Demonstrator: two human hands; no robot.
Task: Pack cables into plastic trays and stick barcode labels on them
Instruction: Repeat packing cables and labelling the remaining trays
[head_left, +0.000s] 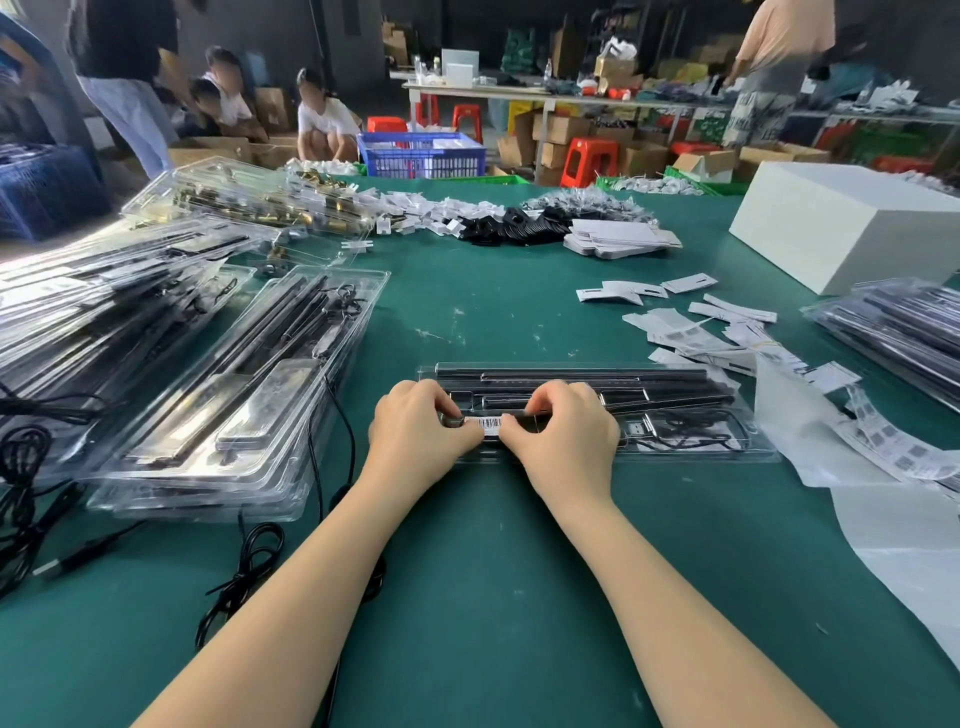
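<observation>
1. Head view: your left hand and right hand meet over the clear plastic tray lying flat on the green table straight ahead of you; the tray holds long black bars and a coiled black cable at its right end.
2. Both hands have curled fingers pinching the white barcode label, left at its left end, right at its right end; the label lies against the tray's near side.
3. To your left, filled trays are stacked, with loose black cables trailing just beside them.
4. To your right lie scattered paper labels, a strip of label backing and another tray stack; a white box sits behind these.
</observation>
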